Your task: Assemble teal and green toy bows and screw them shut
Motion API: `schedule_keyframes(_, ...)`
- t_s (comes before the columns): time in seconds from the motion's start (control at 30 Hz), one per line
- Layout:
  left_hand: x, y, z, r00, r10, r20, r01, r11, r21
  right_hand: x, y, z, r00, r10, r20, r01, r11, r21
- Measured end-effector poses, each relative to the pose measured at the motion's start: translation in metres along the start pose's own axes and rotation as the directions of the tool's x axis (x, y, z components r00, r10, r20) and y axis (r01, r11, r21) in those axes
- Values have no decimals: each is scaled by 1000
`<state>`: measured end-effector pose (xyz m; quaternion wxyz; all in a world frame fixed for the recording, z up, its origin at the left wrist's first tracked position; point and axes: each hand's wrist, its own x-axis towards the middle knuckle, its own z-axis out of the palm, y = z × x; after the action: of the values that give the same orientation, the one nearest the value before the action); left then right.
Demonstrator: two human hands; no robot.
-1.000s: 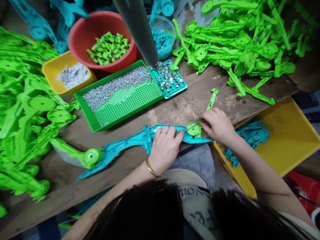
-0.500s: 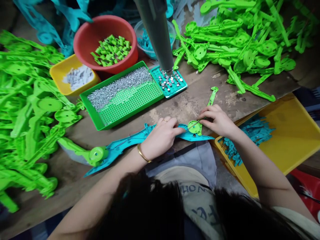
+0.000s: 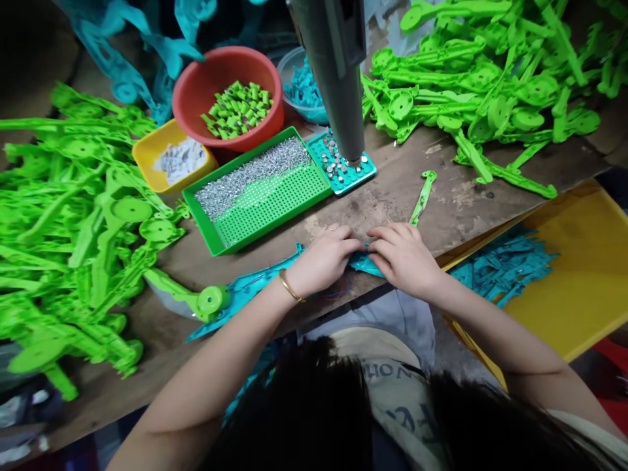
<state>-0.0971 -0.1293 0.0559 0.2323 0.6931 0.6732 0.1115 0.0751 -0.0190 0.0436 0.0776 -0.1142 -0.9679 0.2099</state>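
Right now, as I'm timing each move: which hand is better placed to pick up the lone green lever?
Likely right. The right hand lies just below the lever; the left hand sits farther aside, on the teal part.

A red bowl (image 3: 196, 91) of small green clips (image 3: 238, 108) is sitting at the back of the wooden bench (image 3: 392, 190), a small yellow tray (image 3: 144, 147) of white bits (image 3: 179, 160) is lying just beside it, and a clear bowl (image 3: 285, 78) of teal pieces (image 3: 304, 88) is standing behind a grey machine column (image 3: 338, 72). A green perforated tray (image 3: 275, 203) is holding a drift of metal pins (image 3: 250, 176) and touching a little teal tray (image 3: 350, 183) of metal caps (image 3: 338, 165) under the column's tip. Heaps of green plastic arms are spreading over the bench's left (image 3: 73, 216) and far right (image 3: 481, 85), and a big yellow bin (image 3: 583, 261) is holding teal offcuts (image 3: 505, 265).
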Motion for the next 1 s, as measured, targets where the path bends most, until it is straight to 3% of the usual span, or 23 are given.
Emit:
schedule_keyframes(0.13, -3, -5, -3, 1000, -2, -9, 1, 993, -118, 4, 0, 9, 1000, 13, -3, -13, 1000, -2)
schedule_keyframes(0.47, 4, -8, -10, 979, 174, 106, -190, 967, 171, 8, 3, 10, 997, 12, 75, -13, 1000, 9)
schedule_keyframes(0.63, 6, -19, -11, 959, 237, 158, -261, 953, 153, 7, 5, 11, 997, -49, 60, 51, 998, -30)
schedule_keyframes(0.8, 6, -30, -8, 947, 294, 130, -306, 948, 89, 7, 9, 13, 997, -70, 37, 71, 997, -14)
schedule_keyframes(1.0, 5, -23, -8, 914, 387, 120, -405, 884, 233, 6, -2, 14, 998, -46, 42, 49, 995, -91)
